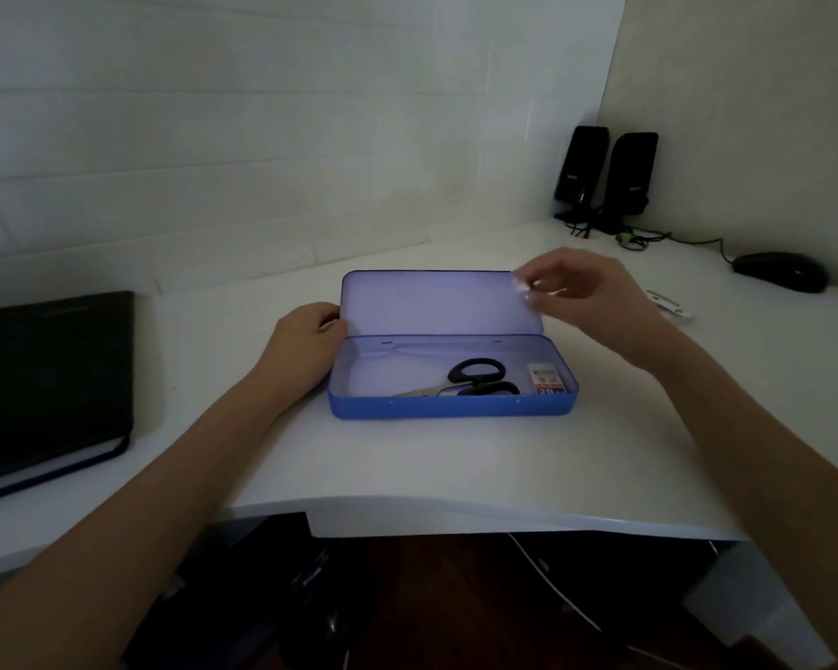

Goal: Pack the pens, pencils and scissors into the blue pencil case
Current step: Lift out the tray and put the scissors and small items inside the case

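Seen from the head camera, the blue pencil case (451,406) lies open near the middle of the white surface (456,461), its long axis running left to right across the view and its lid (436,302) tipped back toward the wall. The left hand (306,348) rests against the case's left end at the hinge corner, fingers curled loosely on the edge, apparently to keep the tray from sliding; it grips nothing else. The right hand (581,295) hovers beside the lid's upper right corner, fingertips drawn close together; motion blur leaves it unclear whether they pinch something small or merely touch the lid.

Inside, the scissors (470,379) lie flat in the right half of the tray, black handles toward the right, blades pointing left and slightly toward the near wall. A small packet marked 2B (546,379) sits against the right end. No pens or pencils are visible in the tray, so packing looks far from complete. A white item (671,306), too blurred to identify, lies well to the right.
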Tool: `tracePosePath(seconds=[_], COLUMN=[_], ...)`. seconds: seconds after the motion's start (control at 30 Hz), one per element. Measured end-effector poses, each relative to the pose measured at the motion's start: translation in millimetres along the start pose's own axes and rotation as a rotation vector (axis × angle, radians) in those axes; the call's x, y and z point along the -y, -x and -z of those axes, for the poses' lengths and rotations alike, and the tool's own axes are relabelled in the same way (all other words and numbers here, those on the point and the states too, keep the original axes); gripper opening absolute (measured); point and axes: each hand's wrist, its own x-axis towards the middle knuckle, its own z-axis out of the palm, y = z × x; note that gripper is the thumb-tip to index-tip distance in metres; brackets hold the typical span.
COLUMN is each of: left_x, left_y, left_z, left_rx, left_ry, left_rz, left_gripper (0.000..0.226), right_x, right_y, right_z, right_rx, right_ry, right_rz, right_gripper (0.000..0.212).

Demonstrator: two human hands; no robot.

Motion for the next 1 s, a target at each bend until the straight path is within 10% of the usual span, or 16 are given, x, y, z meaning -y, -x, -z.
tracePosePath(seconds=[0.27, 1.0], left_x=[-2.4, -5.2], left_y=[1.1, 1.8], left_z=[2.5, 3.1], left_rx=[0.019, 0.028], left_ry=[0.022, 0.032], left_rz=[0.025, 0.038], left_gripper=[0.027, 0.024], right_x=[-3.6, -8.4], right_y=[6.4, 5.7], right_z=[-1.5, -4.2], right_rx=[0.315, 0.407], right_ry=[0.229, 0.344], right_rz=[0.08, 0.13], right_gripper=[0.013, 0.02])
